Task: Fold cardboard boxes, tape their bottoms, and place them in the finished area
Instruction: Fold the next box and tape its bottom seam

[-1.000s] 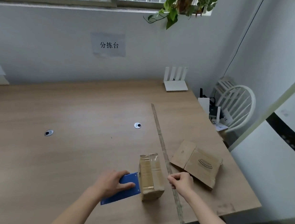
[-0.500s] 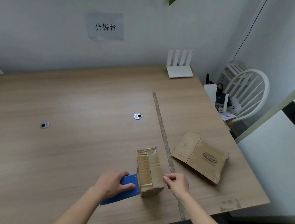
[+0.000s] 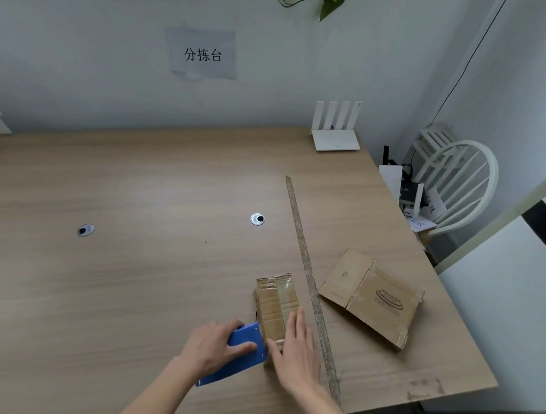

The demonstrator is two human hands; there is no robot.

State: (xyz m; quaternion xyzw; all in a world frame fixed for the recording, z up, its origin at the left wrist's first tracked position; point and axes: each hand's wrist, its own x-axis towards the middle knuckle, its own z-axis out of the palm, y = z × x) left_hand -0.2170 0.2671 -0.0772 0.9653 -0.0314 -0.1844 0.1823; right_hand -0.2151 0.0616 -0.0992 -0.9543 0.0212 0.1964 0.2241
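Wooden tabletop: left hand grips blue tape dispenser, flat right hand half-hides small brown cardboard box.

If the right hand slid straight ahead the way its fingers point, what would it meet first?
The right hand lies flat on the small cardboard box, fingers pointing along its taped top. Past the box's far end only bare table shows, though depth is unclear.

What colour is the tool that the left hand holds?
Blue; the tape dispenser shows best in the head view.
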